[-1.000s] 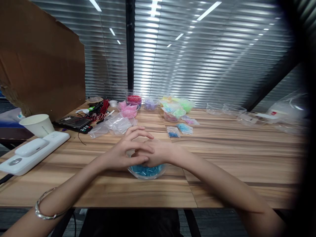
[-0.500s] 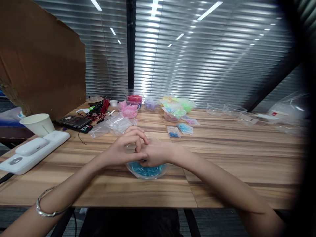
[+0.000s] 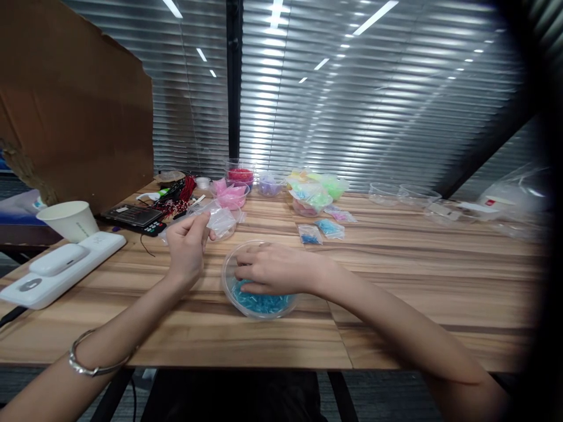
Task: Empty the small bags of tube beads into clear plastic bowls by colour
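A clear round bowl (image 3: 264, 315) with blue pieces (image 3: 264, 302) in it stands near the table's front edge. Over the bowl is my right hand (image 3: 275, 269), its fingers bent and apart, reaching down inside the rim. Left of the bowl, my left hand (image 3: 189, 240) is raised with thumb and fingers pinched together, in front of clear plastic bags (image 3: 222, 221). Whether anything is between those fingertips is too small to tell. Two small bags with blue contents (image 3: 310, 235) (image 3: 329, 228) lie behind the bowl.
At the left are a white charger (image 3: 92, 258), a paper cup (image 3: 70, 221), a black device (image 3: 134, 217) and a cardboard sheet (image 3: 79, 105). Bowls of pink (image 3: 231, 196), purple (image 3: 270, 185) and green packets (image 3: 332, 186) stand at the back. Clear containers (image 3: 417, 196) are at the back right.
My left hand has left the bowl and moved left and up, its fingers now pinched. My right hand has stayed over the bowl, with its fingers now spread.
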{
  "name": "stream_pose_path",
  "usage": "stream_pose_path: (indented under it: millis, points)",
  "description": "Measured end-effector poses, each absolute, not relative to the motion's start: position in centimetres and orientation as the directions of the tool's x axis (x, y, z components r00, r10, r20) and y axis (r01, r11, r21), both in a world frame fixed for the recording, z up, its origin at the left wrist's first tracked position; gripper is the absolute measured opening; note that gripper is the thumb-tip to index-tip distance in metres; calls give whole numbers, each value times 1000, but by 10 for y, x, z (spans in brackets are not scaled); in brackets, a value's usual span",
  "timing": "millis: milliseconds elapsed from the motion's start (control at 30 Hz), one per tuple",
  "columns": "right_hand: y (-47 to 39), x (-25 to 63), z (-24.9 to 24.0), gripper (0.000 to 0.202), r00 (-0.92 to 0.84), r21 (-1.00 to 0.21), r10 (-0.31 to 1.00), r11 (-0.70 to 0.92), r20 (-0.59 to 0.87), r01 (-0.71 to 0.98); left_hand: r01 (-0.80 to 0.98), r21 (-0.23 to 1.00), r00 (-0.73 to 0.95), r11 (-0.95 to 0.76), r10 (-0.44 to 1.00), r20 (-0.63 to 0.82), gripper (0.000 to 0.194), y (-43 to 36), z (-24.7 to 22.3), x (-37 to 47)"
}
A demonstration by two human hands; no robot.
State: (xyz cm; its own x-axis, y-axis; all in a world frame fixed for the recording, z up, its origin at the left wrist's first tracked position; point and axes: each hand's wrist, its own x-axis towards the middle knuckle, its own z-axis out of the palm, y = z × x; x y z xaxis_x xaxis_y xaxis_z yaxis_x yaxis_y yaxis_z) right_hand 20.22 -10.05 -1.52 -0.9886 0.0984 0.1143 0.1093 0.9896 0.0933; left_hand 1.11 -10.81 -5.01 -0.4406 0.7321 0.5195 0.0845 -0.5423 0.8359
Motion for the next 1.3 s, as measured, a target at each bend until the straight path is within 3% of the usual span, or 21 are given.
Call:
stream_pose_path:
  millis: [367, 600, 733, 833, 967, 1167, 1300]
  points:
    - [-105, 198, -7, 46, -991, 113, 133, 984, 32, 136, -16, 824, -414, -567, 753, 511, 50, -107, -50, 12]
    - [-105, 202, -10, 29, -984, 68, 168, 983, 55, 171, -18, 837, -424, -547, 762, 489, 48, -105, -51, 12]
    - [-105, 204, -10, 34, -989, 67, 148, 987, 26, 149, -25, 833, -426, -552, 760, 491, 48, -104, -53, 11]
    - [-104, 203, -8, 34, -992, 81, 91, 992, 89, 98, -32, 833, -424, -553, 762, 490, 48, -104, -53, 11]
    - [-104, 200, -6, 25, -991, 136, 31, 990, 128, 48, -49, 836, -421, -546, 770, 479, 49, -104, -52, 12]
    - [-107, 198, -6, 15, -988, 261, 98, 957, 115, 126, -41, 838, -421, -544, 770, 479, 49, -103, -52, 12]
    - [-107, 194, -12, 42, -986, 267, 108, 954, 130, 139, -28, 845, -414, -534, 776, 476, 50, -104, -51, 12]
